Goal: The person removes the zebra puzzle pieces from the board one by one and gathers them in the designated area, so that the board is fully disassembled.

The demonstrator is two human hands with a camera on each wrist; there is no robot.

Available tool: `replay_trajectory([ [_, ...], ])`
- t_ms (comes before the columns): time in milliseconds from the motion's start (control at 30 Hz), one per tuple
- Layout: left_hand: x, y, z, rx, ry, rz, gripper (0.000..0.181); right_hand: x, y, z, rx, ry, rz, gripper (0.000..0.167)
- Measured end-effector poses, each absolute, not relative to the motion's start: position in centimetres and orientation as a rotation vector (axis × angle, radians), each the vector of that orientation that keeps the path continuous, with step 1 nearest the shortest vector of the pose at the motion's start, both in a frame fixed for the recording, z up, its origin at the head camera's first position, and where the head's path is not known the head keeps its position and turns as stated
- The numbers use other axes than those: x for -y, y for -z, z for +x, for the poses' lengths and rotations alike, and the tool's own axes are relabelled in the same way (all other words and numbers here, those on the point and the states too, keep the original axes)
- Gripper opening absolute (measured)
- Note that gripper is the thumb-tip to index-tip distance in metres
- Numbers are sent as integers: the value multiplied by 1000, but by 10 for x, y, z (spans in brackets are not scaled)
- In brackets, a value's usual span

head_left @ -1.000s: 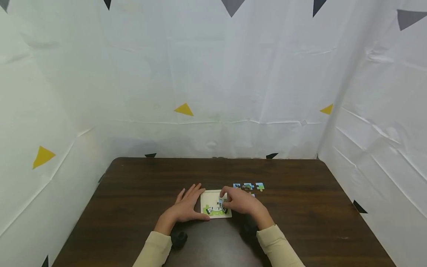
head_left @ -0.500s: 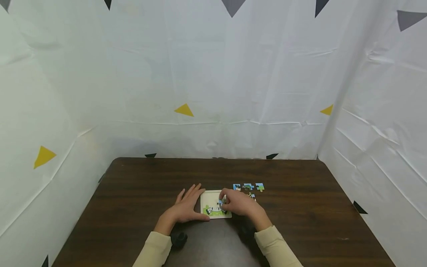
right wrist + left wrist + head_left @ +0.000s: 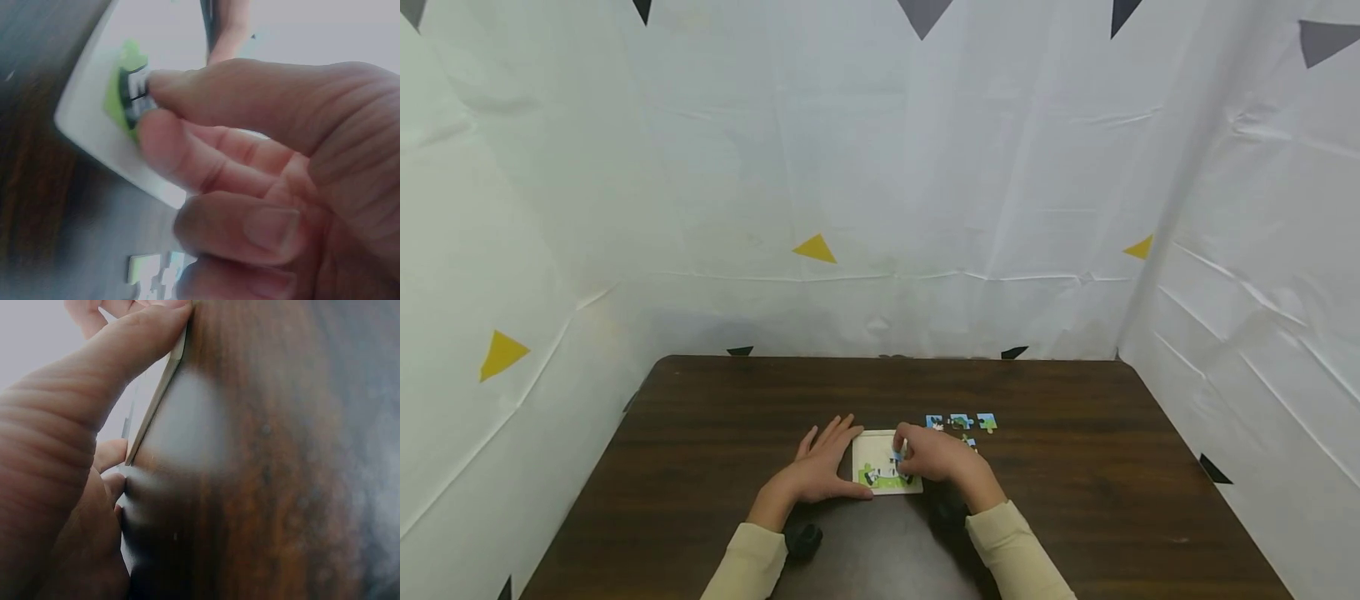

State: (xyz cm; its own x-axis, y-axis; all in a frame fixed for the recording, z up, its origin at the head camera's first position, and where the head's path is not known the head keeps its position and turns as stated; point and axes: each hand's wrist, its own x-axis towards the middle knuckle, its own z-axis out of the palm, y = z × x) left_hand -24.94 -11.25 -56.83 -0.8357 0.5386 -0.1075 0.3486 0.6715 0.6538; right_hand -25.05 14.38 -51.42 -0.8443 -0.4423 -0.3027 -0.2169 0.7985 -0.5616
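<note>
A small pale jigsaw tray (image 3: 871,444) lies on the table, with joined pieces (image 3: 883,480) of a green panda picture along its near side. My left hand (image 3: 820,475) spans the tray's left corner, fingers straight along the left side and thumb on the near edge. In the left wrist view the thumb (image 3: 119,359) touches the tray's edge (image 3: 151,406). Thumb and forefinger of my right hand (image 3: 938,457) pinch a jigsaw piece (image 3: 897,457) at the tray's right part. In the right wrist view, the fingertips cover much of that spot, beside a black, white and green picture (image 3: 130,94).
Several loose jigsaw pieces (image 3: 960,422) lie on the dark wooden table (image 3: 737,417) beyond my right hand. One piece (image 3: 972,442) sits closer to that hand. Dark wrist cameras (image 3: 803,540) hang under the wrists. White sheeting (image 3: 880,167) surrounds the table's back and sides.
My right hand has shifted slightly left and nearer over the tray, still pinching the piece. My left hand has kept its place at the tray's corner.
</note>
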Motion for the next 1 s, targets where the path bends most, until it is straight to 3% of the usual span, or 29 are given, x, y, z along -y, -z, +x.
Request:
replay_trajectory([
  [1000,112,574,-250,-2599,-935,714,118,-146,514,-251,-2507,792,-497,27],
])
